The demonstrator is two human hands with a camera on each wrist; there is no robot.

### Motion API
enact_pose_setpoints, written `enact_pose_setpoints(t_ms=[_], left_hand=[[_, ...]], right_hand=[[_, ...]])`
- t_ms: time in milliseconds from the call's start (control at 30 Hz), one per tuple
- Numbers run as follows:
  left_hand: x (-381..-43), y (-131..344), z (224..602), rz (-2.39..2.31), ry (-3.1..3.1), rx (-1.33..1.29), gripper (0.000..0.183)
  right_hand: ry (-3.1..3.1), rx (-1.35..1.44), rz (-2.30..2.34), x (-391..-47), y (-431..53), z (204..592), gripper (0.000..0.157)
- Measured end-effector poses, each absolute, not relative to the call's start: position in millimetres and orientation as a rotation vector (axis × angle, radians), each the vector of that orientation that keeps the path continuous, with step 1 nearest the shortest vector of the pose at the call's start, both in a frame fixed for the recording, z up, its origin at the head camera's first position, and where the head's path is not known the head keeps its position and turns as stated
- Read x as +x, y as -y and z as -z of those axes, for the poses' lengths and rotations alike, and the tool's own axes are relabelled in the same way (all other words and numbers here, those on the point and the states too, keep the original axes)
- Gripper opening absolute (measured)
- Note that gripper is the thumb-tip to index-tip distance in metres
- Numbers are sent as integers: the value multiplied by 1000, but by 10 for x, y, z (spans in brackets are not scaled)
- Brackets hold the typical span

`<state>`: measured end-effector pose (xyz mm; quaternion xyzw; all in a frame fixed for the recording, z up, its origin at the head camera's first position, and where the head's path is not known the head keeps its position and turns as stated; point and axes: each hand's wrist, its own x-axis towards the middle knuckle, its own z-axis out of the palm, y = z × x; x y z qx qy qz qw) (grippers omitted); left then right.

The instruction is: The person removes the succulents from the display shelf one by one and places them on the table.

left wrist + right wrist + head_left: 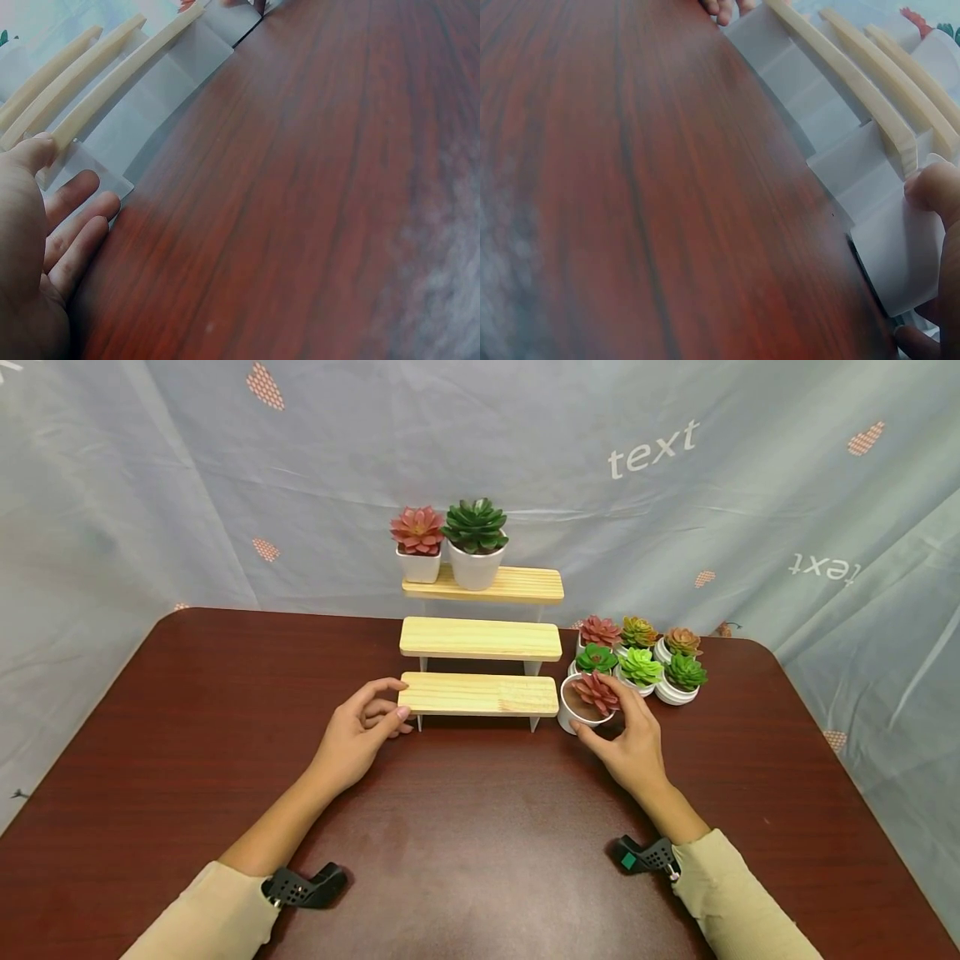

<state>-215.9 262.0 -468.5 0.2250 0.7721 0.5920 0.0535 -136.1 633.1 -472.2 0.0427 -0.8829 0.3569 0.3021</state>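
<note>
A three-step display stand [480,693] with pale wooden shelves and clear supports stands on the table. My left hand [362,727] holds the left end of its lowest shelf, thumb at the front corner and index finger at the back one. The other fingers curl beside the clear support in the left wrist view. At the stand's right end, my right hand [628,739] grips a round white pot [900,251] holding a small red succulent [596,693]. Its thumb is on the near side of the rim, and its fingers reach round the far side.
On the top shelf sit a red succulent [417,531] in a square white pot and a dark green succulent [476,527] in a round one. Several small potted succulents [640,667] cluster right of the stand. A grey curtain [480,452] hangs behind the brown table [480,843].
</note>
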Motion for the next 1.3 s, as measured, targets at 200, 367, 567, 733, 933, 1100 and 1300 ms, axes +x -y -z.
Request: enact_pose_setpoints(t_ms=[200, 367, 567, 733, 933, 1100, 1300], left_hand=[[-2158, -2622, 4690, -1806, -2348, 684, 37], [-2155, -2622, 4687, -1805, -2348, 681, 37], [-2158, -2617, 4686, -1798, -2349, 683, 37], [-2161, -2618, 4690, -1801, -2345, 686, 37], [-2153, -2609, 4679, -1770, -2373, 680, 37], [-2152, -2606, 4674, -1764, -2373, 676, 37], [-2155, -2613, 4680, -1772, -2356, 665, 37]], right_hand=[[2361, 73, -927, -1364, -6338, 4715, 74], [2354, 51, -926, -1367, -6341, 4717, 75], [2356, 14, -925, -1364, -6343, 4716, 76], [2357, 3, -928, -1363, -6345, 4717, 76], [2357, 6, -938, -1368, -6344, 4711, 83], [2337, 17, -922, -1368, -6351, 4716, 88], [2287, 8, -861, -1352, -6358, 4688, 84]])
